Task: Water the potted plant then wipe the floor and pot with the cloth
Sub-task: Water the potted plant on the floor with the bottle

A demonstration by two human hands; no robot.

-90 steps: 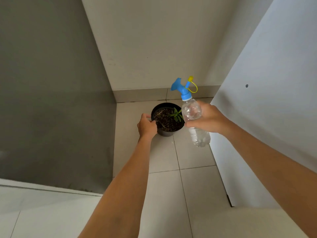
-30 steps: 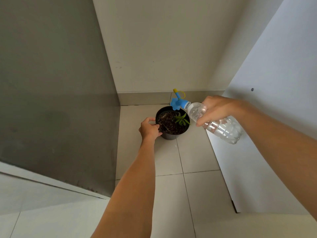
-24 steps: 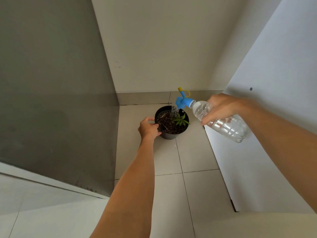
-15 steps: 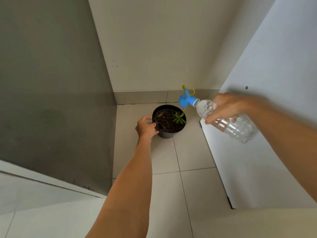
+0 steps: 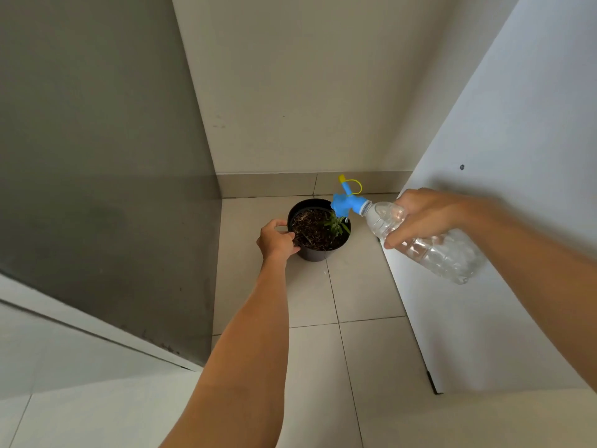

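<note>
The black pot (image 5: 318, 231) sits on the pale tiled floor (image 5: 355, 286) a little above the middle of the frame, close to the corner where the skirting meets the grey panel on the left. My left hand (image 5: 277, 240) reaches up from the bottom centre and grips the pot's left rim, fingers curled over the edge and touching the dark soil (image 5: 311, 232). A small green plant (image 5: 336, 225) stands toward the right side of the soil.

My right hand (image 5: 423, 216) comes in from the right edge and is closed around a clear plastic bottle (image 5: 423, 245), tilted so its base points to the lower right and its neck to the upper left. The blue sprinkler cap (image 5: 347, 204), with a yellow tip, hangs right over the pot's right rim, just above the plant. The bottle is between the pot and the white board at the right.
</note>
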